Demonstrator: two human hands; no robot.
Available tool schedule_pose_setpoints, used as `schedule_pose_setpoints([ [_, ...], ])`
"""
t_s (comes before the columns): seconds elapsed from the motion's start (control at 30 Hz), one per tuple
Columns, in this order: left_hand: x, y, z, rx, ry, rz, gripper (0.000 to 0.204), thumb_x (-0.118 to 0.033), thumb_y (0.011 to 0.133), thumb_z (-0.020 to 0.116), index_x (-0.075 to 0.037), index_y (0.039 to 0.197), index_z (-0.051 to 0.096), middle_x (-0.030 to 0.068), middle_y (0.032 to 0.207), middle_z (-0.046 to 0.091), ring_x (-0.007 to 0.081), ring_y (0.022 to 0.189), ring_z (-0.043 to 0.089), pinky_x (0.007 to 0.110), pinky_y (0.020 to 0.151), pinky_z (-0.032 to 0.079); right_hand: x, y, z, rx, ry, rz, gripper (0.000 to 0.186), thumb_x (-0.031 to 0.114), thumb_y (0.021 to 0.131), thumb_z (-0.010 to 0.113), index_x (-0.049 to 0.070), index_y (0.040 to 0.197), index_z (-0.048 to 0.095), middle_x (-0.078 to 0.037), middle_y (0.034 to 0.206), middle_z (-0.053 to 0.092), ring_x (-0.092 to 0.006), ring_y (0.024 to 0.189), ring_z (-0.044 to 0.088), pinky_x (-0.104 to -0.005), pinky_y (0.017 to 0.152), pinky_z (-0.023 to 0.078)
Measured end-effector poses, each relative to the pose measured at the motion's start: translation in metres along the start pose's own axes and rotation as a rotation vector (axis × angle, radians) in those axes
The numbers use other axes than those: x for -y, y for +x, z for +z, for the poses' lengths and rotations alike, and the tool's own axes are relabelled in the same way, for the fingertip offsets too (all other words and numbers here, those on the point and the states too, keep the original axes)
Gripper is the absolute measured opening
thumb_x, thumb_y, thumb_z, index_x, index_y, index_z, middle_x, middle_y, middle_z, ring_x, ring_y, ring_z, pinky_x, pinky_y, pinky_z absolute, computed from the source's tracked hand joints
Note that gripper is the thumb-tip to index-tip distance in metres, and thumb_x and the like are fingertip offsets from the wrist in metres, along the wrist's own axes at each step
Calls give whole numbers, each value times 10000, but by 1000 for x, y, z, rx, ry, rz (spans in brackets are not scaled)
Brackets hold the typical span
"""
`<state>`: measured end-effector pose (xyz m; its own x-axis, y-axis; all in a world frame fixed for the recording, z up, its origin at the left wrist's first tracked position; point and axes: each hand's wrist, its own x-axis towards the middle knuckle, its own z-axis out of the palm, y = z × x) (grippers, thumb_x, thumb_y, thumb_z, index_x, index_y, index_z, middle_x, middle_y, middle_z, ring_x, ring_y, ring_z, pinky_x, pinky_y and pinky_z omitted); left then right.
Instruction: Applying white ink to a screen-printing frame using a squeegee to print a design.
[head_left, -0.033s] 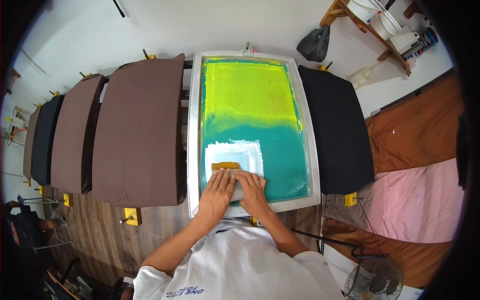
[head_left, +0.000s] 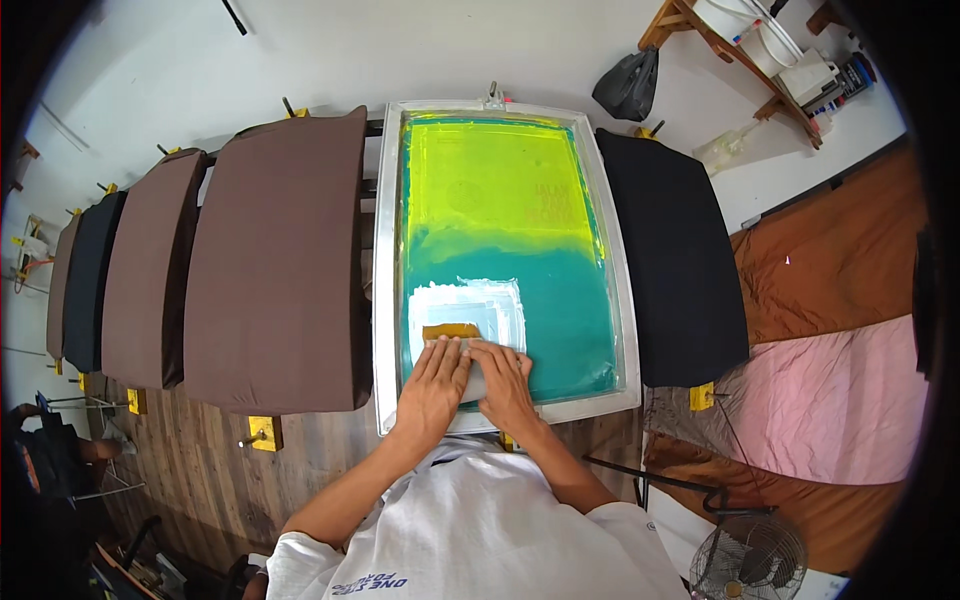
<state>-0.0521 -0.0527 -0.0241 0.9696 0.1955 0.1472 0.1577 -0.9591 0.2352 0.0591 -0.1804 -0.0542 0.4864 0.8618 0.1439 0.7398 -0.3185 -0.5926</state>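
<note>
A metal-framed printing screen [head_left: 382, 300] lies flat in front of me, its mesh yellow-green at the far end and teal at the near end. A patch of white ink [head_left: 480, 300] covers the near left of the mesh. A squeegee with a brown wooden handle [head_left: 452, 330] stands on that patch. My left hand [head_left: 432, 388] and my right hand [head_left: 503, 385] lie side by side on the near side of the squeegee, fingers pressed over it.
Several padded boards, mostly brown-covered [head_left: 275, 265], stand in a row to the left, and a black one [head_left: 672, 265] to the right. A floor fan [head_left: 750, 555] stands at the lower right beside pink cloth [head_left: 830, 400]. A black bag [head_left: 628, 85] hangs by a shelf.
</note>
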Motion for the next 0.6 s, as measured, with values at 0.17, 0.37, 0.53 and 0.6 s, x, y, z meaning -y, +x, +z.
schedule_pose_setpoints([
  [0.17, -5, 3, 1, 43, -35, 23, 497, -53, 854, 532, 16, 1345, 556, 199, 1435, 518, 343, 1373, 457, 440, 1189, 302, 1, -12, -3, -9, -6, 78, 729, -88, 579, 640, 71, 1280, 522, -74, 1384, 507, -266, 1258, 467, -456, 1001, 288],
  [0.37, -7, -9, 2, 93, -103, 4, 520, -45, 869, 518, -8, 1387, 527, 181, 1449, 509, 331, 1380, 451, 446, 1190, 297, 9, -16, -12, 51, -99, 81, 523, -74, 729, 591, 71, 1231, 560, -72, 1334, 535, -244, 1221, 484, -472, 977, 296],
  [0.53, -7, -17, 11, 89, -144, -22, 535, -25, 867, 511, -41, 1402, 528, 145, 1447, 519, 302, 1389, 445, 470, 1202, 257, 15, -17, -20, 85, -185, 54, 455, -53, 784, 565, 65, 1223, 569, -83, 1306, 547, -247, 1193, 497, -476, 968, 306],
  [0.6, -8, -19, 12, 86, -154, -25, 537, -20, 866, 510, -48, 1402, 530, 138, 1447, 521, 294, 1390, 444, 485, 1206, 238, 18, -17, -22, 116, -204, 60, 453, -55, 786, 564, 62, 1224, 567, -86, 1294, 549, -249, 1189, 497, -480, 966, 308],
])
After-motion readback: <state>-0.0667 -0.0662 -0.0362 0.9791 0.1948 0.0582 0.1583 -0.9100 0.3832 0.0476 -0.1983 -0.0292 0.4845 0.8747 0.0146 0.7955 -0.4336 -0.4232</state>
